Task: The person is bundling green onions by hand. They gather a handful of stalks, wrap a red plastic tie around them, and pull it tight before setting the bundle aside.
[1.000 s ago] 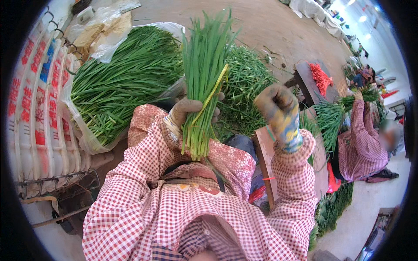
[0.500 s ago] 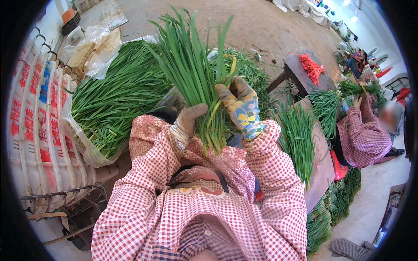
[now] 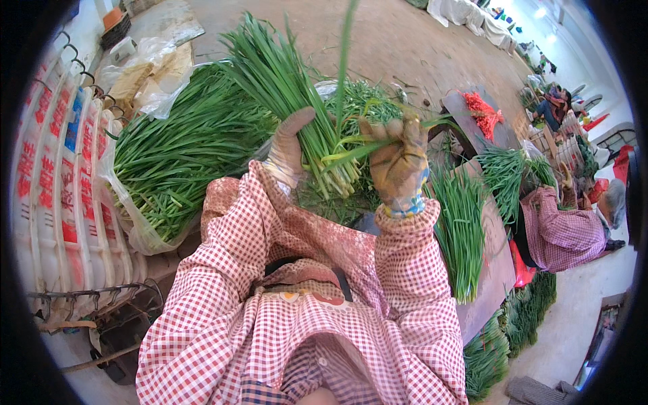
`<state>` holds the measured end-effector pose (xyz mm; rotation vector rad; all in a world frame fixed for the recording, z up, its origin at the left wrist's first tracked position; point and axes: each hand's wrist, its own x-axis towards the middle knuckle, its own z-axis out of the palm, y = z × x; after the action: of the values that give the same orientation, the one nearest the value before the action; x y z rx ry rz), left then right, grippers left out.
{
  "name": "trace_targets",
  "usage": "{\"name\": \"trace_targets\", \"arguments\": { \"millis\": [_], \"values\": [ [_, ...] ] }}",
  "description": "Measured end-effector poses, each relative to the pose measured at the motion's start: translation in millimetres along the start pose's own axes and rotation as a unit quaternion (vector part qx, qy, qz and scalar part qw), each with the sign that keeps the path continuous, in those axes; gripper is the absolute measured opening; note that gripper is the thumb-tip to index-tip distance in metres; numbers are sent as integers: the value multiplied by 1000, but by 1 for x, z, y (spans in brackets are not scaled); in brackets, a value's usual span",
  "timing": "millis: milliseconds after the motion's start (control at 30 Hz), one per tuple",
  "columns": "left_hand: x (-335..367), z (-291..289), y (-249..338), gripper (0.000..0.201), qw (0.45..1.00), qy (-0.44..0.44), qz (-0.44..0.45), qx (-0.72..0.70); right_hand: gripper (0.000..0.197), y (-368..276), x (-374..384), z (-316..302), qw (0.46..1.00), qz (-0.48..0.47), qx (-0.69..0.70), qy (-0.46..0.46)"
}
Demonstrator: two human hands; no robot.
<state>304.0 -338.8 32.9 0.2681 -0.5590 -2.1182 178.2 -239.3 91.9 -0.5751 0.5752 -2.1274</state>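
My left hand, in a soiled pale glove, is closed round a bunch of garlic chives. The bunch tilts, its leaf tips up and to the left and its pale cut ends pointing down over my lap. Just right of it, my right hand wears a dirt-stained glove with a floral cuff. Its fingers curl round a few loose yellowish chive leaves, which stretch across to the bunch and stick out past the hand. One long leaf stands upright and blurred between the hands.
A plastic-lined heap of chives lies at left, beside a white slatted crate. Discarded leaves pile beyond my hands. At right, a low bench carries laid-out chives; red ties lie on a dark stool. Another person sits farther right.
My right hand has pulled away rightward from the bunch with the yellowish leaves and turned its palm into view. The bunch has risen and tilted further left in my left hand.
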Motion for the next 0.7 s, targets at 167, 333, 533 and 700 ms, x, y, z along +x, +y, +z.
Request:
{"name": "trace_targets", "arguments": {
  "millis": [167, 333, 533, 700],
  "values": [
    [22, -1, 38, 29, 998, 2, 66, 6, 12, 14, -19, -50, 994, 97, 58, 0],
    [47, -21, 65, 34, 989, -25, 124, 77, 14, 83, -18, -173, 977, 174, -106, 66],
    [39, -24, 68, 38, 968, -43, 118, 216, 81, 8, 15, -142, 374, 354, -814, -269],
    [23, -19, 13, 54, 915, -123, 68, 379, 106, -29, 50, -75, 702, 224, -602, -308]
  ]
}}
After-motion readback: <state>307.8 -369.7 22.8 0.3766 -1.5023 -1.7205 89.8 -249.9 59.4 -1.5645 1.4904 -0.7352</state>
